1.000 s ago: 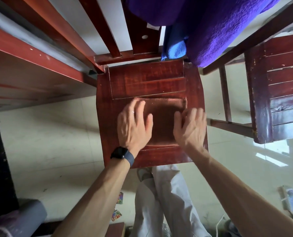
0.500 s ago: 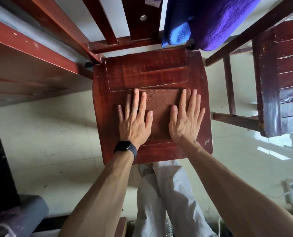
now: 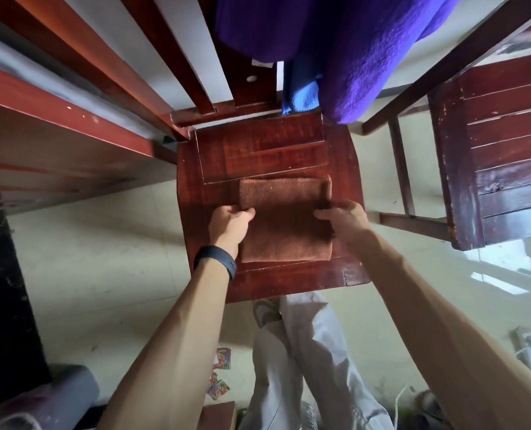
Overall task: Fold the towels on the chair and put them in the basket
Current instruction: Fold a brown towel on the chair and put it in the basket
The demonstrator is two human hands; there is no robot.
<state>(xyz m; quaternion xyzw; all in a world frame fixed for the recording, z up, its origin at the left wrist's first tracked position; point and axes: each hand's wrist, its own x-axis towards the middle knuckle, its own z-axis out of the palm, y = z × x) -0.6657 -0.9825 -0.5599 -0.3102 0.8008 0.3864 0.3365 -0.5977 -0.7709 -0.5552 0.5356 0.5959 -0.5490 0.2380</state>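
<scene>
Fingers (image 3: 248, 211) of the left hand (image 3: 229, 223) and right hand (image 3: 343, 219) pinch opposite side edges of the folded brown towel (image 3: 286, 225), apparently lying flat on the chair seat (image 3: 258, 150); both forearms reach straight forward, wrists low.

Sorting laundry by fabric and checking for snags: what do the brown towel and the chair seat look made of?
Folded brown towel: looks like microfibre or terry, matte fuzzy nap with a stitched hem.
Dark red chair seat: seems to be wood under glossy varnish, with visible grain, reflections, and chipped edges that might snag cloth.
</scene>
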